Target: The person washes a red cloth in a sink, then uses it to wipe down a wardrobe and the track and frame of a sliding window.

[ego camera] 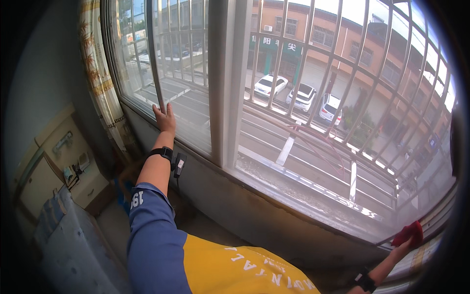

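My left hand is raised at the left part of a sliding window, its fingers apart. It lies at the lower end of a narrow vertical sash stile; whether it presses on the stile or the glass pane is hard to tell. Far to the right, my right hand grips a bunched red cloth close to the lower right corner of the window frame. Between my hands stands a thick pale upright of the window frame. Below it runs the window sill.
A metal security grille projects outside, with a thin reddish loop on its floor bars. Patterned curtains hang at the left. A cabinet and a bed stand at lower left. White cars are parked outside.
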